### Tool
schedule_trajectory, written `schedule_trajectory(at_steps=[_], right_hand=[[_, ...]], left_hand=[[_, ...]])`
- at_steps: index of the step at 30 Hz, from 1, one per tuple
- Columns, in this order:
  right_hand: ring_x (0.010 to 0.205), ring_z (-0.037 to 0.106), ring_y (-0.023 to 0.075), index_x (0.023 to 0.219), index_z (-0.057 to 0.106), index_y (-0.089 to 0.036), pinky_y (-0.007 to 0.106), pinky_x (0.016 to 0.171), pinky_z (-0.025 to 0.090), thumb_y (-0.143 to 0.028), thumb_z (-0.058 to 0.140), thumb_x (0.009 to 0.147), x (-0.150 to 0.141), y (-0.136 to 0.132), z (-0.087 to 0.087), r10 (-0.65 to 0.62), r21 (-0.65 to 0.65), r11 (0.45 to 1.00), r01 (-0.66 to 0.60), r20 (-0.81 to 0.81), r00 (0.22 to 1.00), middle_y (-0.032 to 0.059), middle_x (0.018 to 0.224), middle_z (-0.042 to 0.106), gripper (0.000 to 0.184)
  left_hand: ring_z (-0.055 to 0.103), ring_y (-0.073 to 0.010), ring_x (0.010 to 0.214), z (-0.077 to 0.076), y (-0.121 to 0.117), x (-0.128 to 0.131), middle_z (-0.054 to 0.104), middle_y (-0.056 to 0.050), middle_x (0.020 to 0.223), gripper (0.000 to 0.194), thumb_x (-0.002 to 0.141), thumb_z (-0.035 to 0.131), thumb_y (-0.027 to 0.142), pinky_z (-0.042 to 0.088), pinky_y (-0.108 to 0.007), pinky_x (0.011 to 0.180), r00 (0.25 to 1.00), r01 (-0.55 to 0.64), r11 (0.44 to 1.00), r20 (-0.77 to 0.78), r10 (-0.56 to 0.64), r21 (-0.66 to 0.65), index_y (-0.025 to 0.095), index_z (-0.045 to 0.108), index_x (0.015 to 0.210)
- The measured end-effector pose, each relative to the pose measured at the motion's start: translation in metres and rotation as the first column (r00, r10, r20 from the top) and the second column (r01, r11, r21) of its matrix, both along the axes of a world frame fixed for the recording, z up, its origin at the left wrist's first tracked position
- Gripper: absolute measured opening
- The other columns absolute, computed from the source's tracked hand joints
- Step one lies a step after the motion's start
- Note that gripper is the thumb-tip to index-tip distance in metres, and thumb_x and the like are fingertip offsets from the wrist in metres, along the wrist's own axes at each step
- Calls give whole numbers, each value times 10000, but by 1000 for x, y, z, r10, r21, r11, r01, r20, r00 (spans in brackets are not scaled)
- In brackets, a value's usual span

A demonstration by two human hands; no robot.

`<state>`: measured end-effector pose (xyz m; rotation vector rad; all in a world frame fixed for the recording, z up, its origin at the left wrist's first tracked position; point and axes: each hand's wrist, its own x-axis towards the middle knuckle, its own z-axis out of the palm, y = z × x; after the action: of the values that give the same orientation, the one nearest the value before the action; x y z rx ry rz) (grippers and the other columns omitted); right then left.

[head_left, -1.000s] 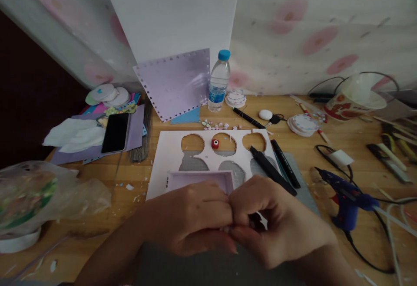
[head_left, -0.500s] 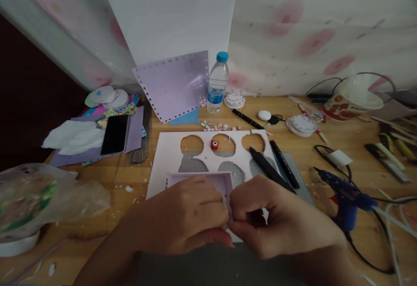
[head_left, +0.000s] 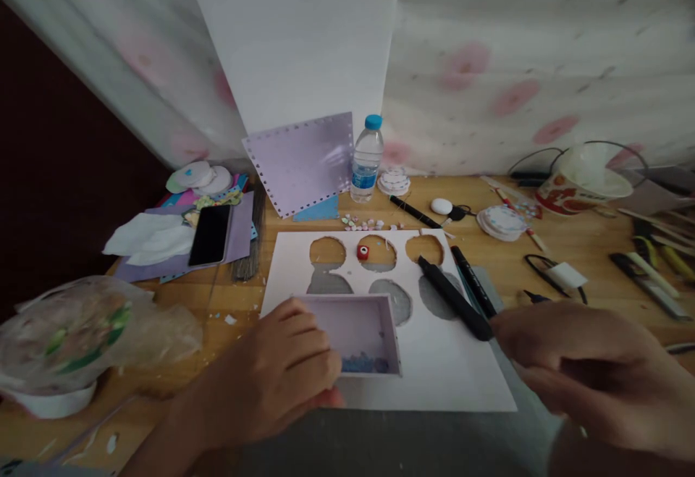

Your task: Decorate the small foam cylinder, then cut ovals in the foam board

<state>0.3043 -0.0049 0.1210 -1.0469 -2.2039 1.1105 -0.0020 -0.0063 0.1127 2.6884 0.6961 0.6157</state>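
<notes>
My left hand (head_left: 282, 376) has its fingers curled on the near left corner of a shallow lilac paper box (head_left: 361, 321), which holds some blue bits (head_left: 361, 363). The box lies on a white sheet (head_left: 450, 368) with round holes cut out of it. My right hand (head_left: 589, 372) hovers out to the right, apart from the box. Its fingers are curved and smeared by motion, and whether it holds anything does not show. It covers most of the blue glue gun, whose tip (head_left: 535, 294) pokes out above it. Two black markers (head_left: 456, 300) lie across the sheet's right side.
A water bottle (head_left: 366, 158) and a punched lilac sheet (head_left: 304, 162) stand at the back wall. A phone (head_left: 210, 234) lies on papers at the left, a crumpled plastic bag (head_left: 81, 332) nearer. A paper bowl (head_left: 586, 180), tools and cables crowd the right. A small red piece (head_left: 363, 252) sits in a hole.
My right hand has left the box and swung right over the glue gun. My left hand stays on the box, whose inside now shows. The view has shifted slightly.
</notes>
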Motion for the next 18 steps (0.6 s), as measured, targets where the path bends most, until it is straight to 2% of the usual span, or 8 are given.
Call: schedule_trajectory(at_steps=[2,4,6,8,11,14,16,18], right_hand=[[525,521,121,627,537,-217,257,536,399,-253,519,909,2,-10,4,65,-66,996,-64,21,998,-1,555,552,285],[594,597,116,773,626,-227,228,575,424,-208,532,908,-16,-23,0,182,-148,975,-168,93,979,-5,649,647,165],[682,633,124,892,652,-232,217,599,426,-138,510,889,-51,-39,-15,291,-130,953,-273,155,944,-4,745,695,170],[622,616,113,790,651,-216,208,506,376,-137,521,869,-95,-58,-44,399,-88,917,-389,237,886,-12,737,703,172],[518,583,128,719,662,-210,222,363,258,-344,573,853,-157,-88,-100,598,-22,774,-633,353,720,-6,675,706,209],[530,607,175,775,708,-186,252,379,296,-423,528,884,-192,-112,-141,550,90,758,-646,443,708,42,674,712,317],[618,643,219,791,722,-171,280,463,409,-481,576,836,-194,-118,-147,530,117,769,-629,433,729,67,685,711,345],[760,664,260,852,726,-157,326,601,492,-537,598,803,-180,-115,-138,469,135,828,-544,364,804,91,783,722,404]], left_hand=[[464,-151,718,-2,-8,-8,561,-23,749,184,992,353,199,396,-315,741,997,-52,998,49,54,-45,163,505,894],[498,-156,768,-6,-16,-9,577,-35,802,188,1000,329,223,420,-304,755,986,-89,987,125,106,-134,178,501,938],[524,-159,814,-11,-23,-6,594,-43,862,180,996,330,214,442,-293,766,969,-117,973,191,155,-200,195,508,1018],[545,-158,841,-14,-29,-2,608,-48,906,207,981,346,169,457,-292,773,958,-122,977,238,162,-173,211,506,1104],[574,-152,893,-13,-36,3,642,-59,954,259,963,377,113,469,-307,808,961,-89,996,261,86,-1,194,494,1179],[590,-150,982,-8,-43,6,677,-83,1022,257,936,438,74,458,-321,870,980,-60,969,200,11,241,138,508,1174],[601,-153,1004,-4,-47,8,693,-80,1030,217,918,475,78,457,-325,886,987,-64,919,158,3,389,131,546,1116],[615,-151,992,-1,-51,11,706,-61,1011,172,919,475,103,472,-323,868,989,-69,870,146,-4,488,148,579,1048]])
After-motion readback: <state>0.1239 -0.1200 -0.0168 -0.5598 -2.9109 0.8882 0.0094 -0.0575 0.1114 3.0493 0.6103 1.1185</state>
